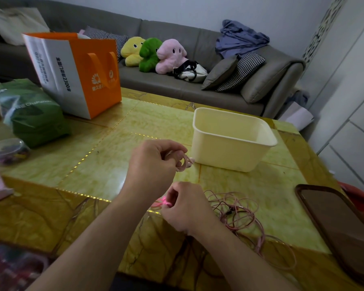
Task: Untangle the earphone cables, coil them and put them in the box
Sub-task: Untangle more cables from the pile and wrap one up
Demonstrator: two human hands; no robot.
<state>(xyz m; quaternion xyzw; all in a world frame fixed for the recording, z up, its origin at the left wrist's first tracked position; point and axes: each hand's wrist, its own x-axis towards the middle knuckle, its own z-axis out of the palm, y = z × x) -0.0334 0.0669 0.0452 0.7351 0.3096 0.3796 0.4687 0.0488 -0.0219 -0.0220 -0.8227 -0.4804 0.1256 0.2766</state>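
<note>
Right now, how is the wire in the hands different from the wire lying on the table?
The wire in the left hand is wound into a small coil, held above the table; the wire on the table lies in a loose, tangled heap. The coil is gripped by fingers; nothing holds the heap where it lies, though the right hand pinches a pink strand beside it. Both are pink.

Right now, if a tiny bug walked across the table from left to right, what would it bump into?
Green bag → orange paper bag → left hand gripping a pink coiled cable → cream box → dark tray.
</note>
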